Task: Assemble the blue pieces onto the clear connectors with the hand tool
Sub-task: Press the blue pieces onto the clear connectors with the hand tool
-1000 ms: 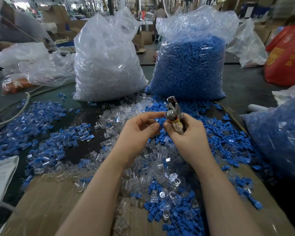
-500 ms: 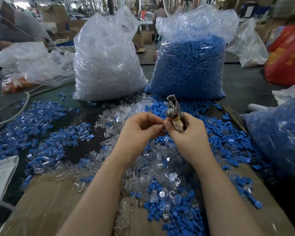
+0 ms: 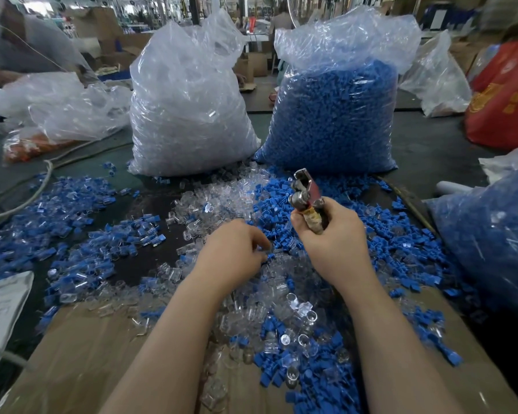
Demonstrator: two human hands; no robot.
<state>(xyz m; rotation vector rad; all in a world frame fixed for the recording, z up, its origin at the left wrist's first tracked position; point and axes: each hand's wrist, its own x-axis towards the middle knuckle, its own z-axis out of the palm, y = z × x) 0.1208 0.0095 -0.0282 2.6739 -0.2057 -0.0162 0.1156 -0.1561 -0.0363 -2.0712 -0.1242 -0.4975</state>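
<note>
My right hand (image 3: 334, 237) is raised, fingers wrapped in a fist — my left hand (image 3: 232, 255) sits lower, palm down, fingers curled downward.

- Your hand tool (image 3: 307, 198) is a small metal plier-like piece with a reddish head and a tape-wrapped handle; it stands nearly upright, head pointing away from you, above the loose parts.
- The blue pieces (image 3: 380, 243) lie scattered in a thick drift on your right and in front of you, mixed with clear ones near the cardboard.
- The clear connectors (image 3: 210, 198) form a loose heap in the middle, spilling towards you.
- To your left lies a spread of clear parts with blue on them (image 3: 81, 231).
</note>
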